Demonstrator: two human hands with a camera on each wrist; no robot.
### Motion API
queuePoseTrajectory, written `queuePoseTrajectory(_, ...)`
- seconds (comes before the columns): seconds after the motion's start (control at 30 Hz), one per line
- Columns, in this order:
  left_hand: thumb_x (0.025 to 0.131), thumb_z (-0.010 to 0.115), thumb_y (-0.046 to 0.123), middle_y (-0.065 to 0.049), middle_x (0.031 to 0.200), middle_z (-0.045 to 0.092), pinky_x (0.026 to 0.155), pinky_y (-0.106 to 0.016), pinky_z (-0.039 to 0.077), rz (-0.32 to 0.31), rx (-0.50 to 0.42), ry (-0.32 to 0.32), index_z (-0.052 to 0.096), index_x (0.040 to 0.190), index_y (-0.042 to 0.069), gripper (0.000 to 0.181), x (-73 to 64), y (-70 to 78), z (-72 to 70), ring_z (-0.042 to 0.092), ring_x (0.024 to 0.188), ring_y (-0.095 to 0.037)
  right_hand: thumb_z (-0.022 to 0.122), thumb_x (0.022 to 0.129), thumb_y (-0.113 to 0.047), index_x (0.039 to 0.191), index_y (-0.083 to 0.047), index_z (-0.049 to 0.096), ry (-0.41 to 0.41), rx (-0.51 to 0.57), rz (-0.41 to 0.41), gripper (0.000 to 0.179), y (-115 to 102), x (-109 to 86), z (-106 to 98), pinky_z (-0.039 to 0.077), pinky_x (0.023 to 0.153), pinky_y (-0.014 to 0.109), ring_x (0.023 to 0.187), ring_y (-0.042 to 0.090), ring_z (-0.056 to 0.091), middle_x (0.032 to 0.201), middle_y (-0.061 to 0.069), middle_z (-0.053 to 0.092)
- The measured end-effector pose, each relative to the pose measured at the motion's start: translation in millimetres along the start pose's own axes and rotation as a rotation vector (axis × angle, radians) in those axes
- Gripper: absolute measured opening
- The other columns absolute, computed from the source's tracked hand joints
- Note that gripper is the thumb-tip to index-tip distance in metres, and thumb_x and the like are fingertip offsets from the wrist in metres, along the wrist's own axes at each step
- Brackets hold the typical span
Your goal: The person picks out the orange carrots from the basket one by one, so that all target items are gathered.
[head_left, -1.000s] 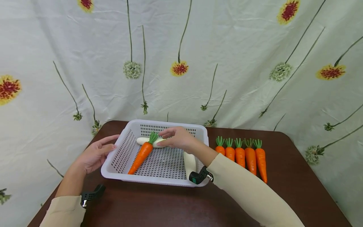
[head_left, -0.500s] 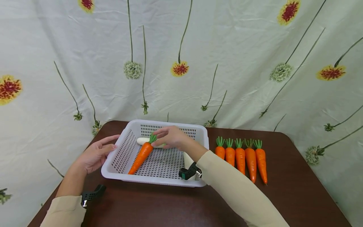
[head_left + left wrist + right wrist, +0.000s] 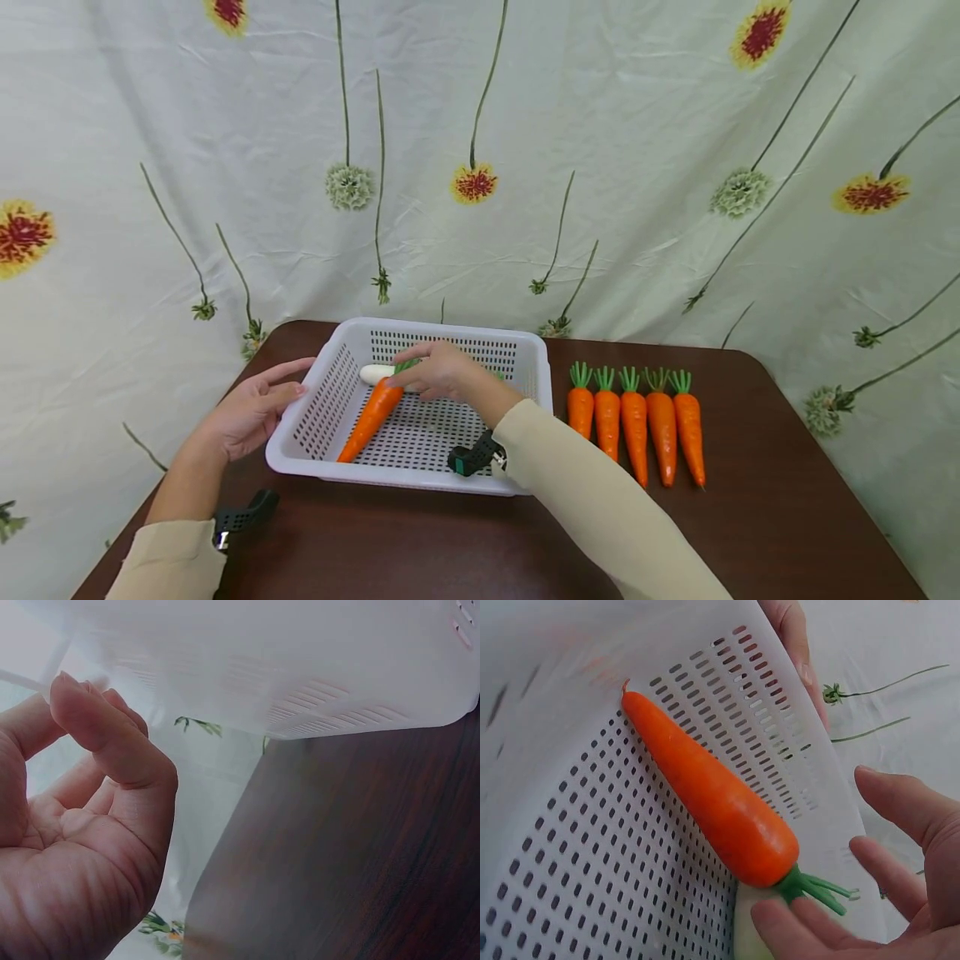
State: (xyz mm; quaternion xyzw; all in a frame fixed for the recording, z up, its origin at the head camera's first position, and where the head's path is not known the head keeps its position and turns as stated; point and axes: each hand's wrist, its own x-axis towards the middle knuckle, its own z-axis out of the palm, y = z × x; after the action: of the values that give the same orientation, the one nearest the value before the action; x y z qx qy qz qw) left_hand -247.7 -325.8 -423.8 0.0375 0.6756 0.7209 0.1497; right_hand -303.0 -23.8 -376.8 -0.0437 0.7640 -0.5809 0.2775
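A white perforated plastic basket (image 3: 375,473) sits on the dark wooden table. My left hand (image 3: 251,410) holds its left rim, thumb at the edge. Inside, an orange carrot (image 3: 372,421) with a green top lies slanted along the left end, its tip toward the front left corner. A white radish (image 3: 374,374) lies along the back wall, partly under the carrot's top. My right hand (image 3: 441,371) reaches over it from the right. In the right wrist view its fingers are spread around the carrot's leaves (image 3: 814,889), fingertips close to them, thumb apart.
Several more carrots (image 3: 633,425) lie in a row on the table (image 3: 757,467), right of the basket, leaves toward the back. The right forearm covers the basket's right end. Behind the table hangs a pale flowered cloth (image 3: 637,150).
My right hand has moved left and slightly toward me, from over the radish to the carrot's top. The left hand, basket and carrots have stayed in place.
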Motion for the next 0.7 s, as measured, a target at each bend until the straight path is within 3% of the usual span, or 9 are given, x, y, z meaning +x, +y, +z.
queuePoseTrajectory(0.33, 0.107, 0.055, 0.018, 0.01, 0.115, 0.074, 0.085, -0.047, 0.064, 0.0, 0.005, 0.0, 0.033, 0.159, 0.018, 0.056, 0.3, -0.8, -0.4, 0.075, 0.102, -0.017, 0.089, 0.08, -0.013, 0.122, -0.017, 0.076, 0.035, -0.005, 0.12, 0.044, -2.0, 4.5, 20.7, 0.057, 0.1, 0.053, 0.112, 0.041, 0.065, 0.122, 0.012, 0.068)
queuePoseTrajectory(0.7, 0.107, 0.054, 0.017, 0.009, 0.116, 0.074, 0.085, -0.047, 0.064, 0.006, 0.001, -0.009, 0.035, 0.158, 0.019, 0.055, 1.4, -2.0, -1.9, 0.075, 0.103, -0.017, 0.089, 0.079, -0.01, 0.129, -0.015, 0.071, 0.012, 0.017, 0.156, 0.054, -0.4, 14.4, 26.3, 0.057, 0.1, 0.054, 0.114, 0.044, 0.064, 0.128, 0.015, 0.067)
